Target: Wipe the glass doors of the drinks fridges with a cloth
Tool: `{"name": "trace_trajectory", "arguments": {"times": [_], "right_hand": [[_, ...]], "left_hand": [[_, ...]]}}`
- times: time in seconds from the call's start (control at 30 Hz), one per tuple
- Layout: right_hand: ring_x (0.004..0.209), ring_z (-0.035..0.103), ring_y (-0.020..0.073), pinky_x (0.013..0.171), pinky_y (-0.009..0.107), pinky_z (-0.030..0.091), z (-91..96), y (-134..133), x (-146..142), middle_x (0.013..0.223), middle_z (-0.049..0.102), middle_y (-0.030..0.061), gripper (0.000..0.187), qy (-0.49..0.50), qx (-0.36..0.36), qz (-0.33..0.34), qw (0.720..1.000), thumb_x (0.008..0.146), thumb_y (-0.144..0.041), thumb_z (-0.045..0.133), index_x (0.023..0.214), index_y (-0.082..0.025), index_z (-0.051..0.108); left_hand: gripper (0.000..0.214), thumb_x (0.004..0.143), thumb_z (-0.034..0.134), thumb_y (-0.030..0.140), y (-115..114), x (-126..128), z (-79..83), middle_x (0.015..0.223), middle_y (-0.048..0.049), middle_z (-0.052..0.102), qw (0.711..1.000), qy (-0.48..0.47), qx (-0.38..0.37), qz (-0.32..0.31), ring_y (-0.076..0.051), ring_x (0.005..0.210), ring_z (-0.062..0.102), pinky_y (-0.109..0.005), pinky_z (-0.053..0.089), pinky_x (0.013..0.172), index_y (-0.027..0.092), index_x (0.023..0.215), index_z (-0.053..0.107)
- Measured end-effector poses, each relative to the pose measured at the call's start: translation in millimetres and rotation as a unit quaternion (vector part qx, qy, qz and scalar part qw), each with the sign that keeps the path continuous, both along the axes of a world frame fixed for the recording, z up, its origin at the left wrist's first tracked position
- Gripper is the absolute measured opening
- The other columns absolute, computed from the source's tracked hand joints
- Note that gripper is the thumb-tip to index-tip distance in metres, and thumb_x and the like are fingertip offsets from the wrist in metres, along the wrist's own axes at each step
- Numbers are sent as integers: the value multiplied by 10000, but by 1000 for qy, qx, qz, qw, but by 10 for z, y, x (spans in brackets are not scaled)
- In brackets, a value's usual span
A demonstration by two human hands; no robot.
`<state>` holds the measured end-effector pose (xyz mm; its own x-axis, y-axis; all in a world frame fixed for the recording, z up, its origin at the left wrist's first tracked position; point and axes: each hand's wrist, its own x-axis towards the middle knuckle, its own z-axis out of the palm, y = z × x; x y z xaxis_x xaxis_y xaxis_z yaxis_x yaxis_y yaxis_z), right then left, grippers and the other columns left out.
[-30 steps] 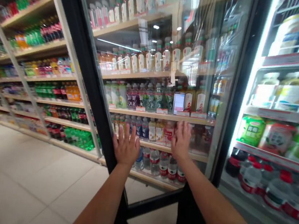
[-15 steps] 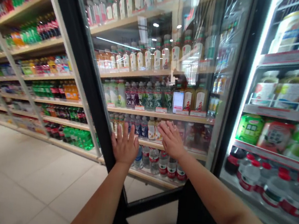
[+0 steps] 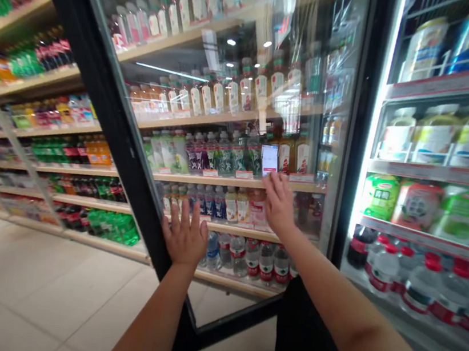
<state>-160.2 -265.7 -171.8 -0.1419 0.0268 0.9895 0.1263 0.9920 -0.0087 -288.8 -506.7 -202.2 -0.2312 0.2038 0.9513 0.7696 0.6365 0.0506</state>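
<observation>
Door [image 3: 224,122] stands swung out in front of the person, its right edge beside the lit fridge [image 3: 433,174]. Shelving [image 3: 83,170] runs along the left and shows again through the glass, stocked with drinks. Pale tiled floor [image 3: 31,275] lies below. Inside the fridge, red-capped bottles [image 3: 421,281] occupy the bottom level.

Frame: the black side rail [image 3: 120,143] slants down on the left; the bottom rail [image 3: 237,320] closes the pane beneath the hands.

Left hand [image 3: 185,235]: low on the pane, just beside the side rail, palm toward the glass, fingers fully spread, holding nothing.

Right hand [image 3: 277,207]: farther across the pane and a little higher, fingers extended and closer together, holding nothing. Full palm contact cannot be confirmed for either hand.

Bright rectangle [image 3: 269,163]: appears in the pane at the right fingertips; whether it is a reflection or an object cannot be told from here.

Step in hand, by judgement: bare-handed contact with the pane. Any next move of the right hand would call for a flat palm and light, even pressure, with the left hand steadying the door against swinging.
</observation>
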Motion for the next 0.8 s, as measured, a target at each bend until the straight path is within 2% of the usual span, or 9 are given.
{"name": "trace_trajectory", "arguments": {"times": [0.1,0.17,0.23,0.33,0.47,0.57,0.67,0.73,0.8], "right_hand": [[1601,135,274,1246,573,307,44,75,47,1664,340,147,664,50,-79,-27,995,986,-131,396,1632,-177,246],[1605,104,266,1268,562,261,12,60,78,1646,385,121,678,-29,-10,-13,999,978,-125,412,1633,-184,245],[1600,139,233,1287,515,232,-33,41,109,1613,453,62,671,-125,88,14,988,973,-107,420,1618,-242,297],[1581,222,210,1281,481,260,-35,56,136,1588,489,28,662,-152,116,17,981,963,-71,406,1586,-291,371],[1598,133,247,1268,535,277,53,-13,114,1624,423,83,696,-82,63,-10,995,933,-34,400,1602,-218,340],[1602,99,218,1295,504,232,103,-170,74,1630,417,46,703,-123,160,30,979,944,-44,405,1616,-219,297],[1591,168,175,1305,454,231,195,-212,24,1620,443,10,722,-146,224,76,961,970,-54,388,1638,-267,214],[1583,212,182,1297,459,265,293,-148,-23,1652,390,41,740,-77,155,82,982,984,-74,383,1652,-276,138],[1588,204,213,1288,490,288,380,-78,-78,1703,263,84,732,35,27,70,997,1000,-118,379,1658,-259,90]], "left_hand": [[560,981,551,338,-7,44,-9,1589,-171,449,1000,9,0,5,-363,1567,223,-670,165,1233,230,1525,473],[557,974,560,348,-24,103,43,1581,-161,459,1000,22,8,10,-373,1548,271,-647,198,1228,241,1515,486],[551,970,561,353,-48,169,203,1560,-156,477,999,32,24,14,-381,1518,326,-632,234,1214,247,1506,499],[549,983,523,369,-81,251,694,1579,-171,443,998,41,45,7,-393,1512,321,-660,218,1206,231,1513,491],[599,997,459,364,-92,299,1539,1677,-127,301,997,61,34,-39,-336,1572,204,-585,137,1279,176,1563,411],[641,1012,407,372,-63,286,1923,1715,-74,203,996,65,-25,-56,-318,1597,97,-575,68,1301,140,1603,319],[676,1005,437,377,-18,255,2000,1726,-74,124,995,53,-57,-58,-341,1597,-8,-624,-18,1287,124,1613,285],[680,1000,452,370,2,242,1971,1727,-74,115,996,44,-59,-52,-332,1598,-26,-623,-24,1287,141,1618,280],[671,1004,444,370,12,237,1944,1727,-67,125,997,34,-56,-46,-315,1600,-31,-607,-19,1292,169,1623,277]]}}
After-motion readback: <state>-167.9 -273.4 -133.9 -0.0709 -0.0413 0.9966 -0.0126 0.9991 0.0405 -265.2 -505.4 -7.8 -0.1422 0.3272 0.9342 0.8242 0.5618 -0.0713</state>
